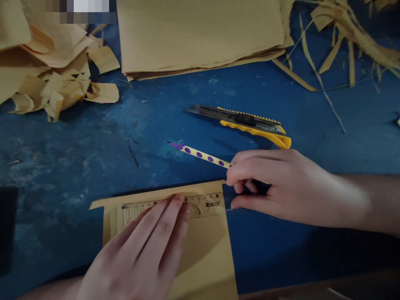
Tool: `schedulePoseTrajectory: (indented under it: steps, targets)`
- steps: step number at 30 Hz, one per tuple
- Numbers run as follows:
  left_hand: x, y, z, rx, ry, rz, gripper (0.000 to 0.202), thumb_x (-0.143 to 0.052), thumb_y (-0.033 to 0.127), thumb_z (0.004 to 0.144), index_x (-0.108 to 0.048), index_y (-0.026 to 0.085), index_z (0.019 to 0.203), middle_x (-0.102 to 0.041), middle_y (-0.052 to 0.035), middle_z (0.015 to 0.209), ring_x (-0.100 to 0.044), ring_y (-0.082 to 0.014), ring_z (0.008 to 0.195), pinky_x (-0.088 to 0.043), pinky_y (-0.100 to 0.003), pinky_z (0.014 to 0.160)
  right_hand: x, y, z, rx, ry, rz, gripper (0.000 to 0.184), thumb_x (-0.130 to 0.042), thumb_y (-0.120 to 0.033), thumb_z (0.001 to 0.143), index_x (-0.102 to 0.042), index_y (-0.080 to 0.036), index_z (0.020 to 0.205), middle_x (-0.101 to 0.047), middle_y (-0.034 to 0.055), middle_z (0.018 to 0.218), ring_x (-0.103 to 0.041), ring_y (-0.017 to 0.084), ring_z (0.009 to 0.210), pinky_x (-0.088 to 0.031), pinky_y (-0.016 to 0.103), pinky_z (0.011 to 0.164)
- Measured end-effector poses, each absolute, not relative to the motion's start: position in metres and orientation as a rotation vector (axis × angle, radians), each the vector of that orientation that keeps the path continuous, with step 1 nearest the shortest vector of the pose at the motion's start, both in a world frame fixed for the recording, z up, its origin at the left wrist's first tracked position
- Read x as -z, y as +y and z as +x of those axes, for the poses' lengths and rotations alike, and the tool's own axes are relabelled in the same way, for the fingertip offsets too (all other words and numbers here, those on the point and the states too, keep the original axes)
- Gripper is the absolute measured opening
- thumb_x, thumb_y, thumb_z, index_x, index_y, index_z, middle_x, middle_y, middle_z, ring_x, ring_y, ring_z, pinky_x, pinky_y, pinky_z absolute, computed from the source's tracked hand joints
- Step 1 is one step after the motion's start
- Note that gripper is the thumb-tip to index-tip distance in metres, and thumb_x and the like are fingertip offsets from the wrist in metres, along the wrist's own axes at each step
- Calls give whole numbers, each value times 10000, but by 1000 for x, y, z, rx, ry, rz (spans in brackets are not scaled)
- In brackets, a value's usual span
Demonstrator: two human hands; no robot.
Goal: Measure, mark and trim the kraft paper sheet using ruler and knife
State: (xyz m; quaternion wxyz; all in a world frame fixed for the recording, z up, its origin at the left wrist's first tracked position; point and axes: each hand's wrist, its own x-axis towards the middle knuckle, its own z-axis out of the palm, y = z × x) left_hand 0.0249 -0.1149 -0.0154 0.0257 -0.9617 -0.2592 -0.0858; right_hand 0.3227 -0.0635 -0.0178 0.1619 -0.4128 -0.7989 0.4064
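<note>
Left hand and right hand at a ruler, near edge of the bench.
We see scraps toward the far left corner; the left hand, fingers straight and flat on the ruler, along the far edge of the paper; a stack toward the bench's far edge; a pencil running under the right hand's bent fingers; a cutter just beyond; the right hand, thumb at the ruler's end, whether clamped on ruler or pencil we cannot tell; strips toward the far right corner.
</note>
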Motion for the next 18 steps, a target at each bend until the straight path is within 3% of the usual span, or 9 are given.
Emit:
schedulePoseTrajectory:
  steps: [6,10,18]
  targets:
    - [13,-112,33,242,-772,-2984,389,-403,49,978,-644,16,1282,-700,-189,1300,-659,-304,1232,-616,-386,943,18,-64,323,-1137,-2282,-1174,106,-707,-194,874,-616,-221,923,-633,-23,828,-529,99,614,-402,228,571]
    - [8,-112,36,203,-778,-2974,397,-366,66,998,-635,9,1285,-697,-191,1314,-677,-307,1209,-620,-395,939,19,-64,323,-1075,-2291,-1149,115,-703,-242,905,-589,-226,904,-608,-26,793,-537,105,608,-418,231,564]
    - [6,-114,38,220,-873,-2934,336,-405,84,994,-667,71,1204,-745,-136,1230,-714,-249,1133,-631,-350,905,19,-65,320,-1052,-2290,-1125,156,-716,-212,890,-564,-246,878,-588,-44,751,-543,102,579,-420,239,526]
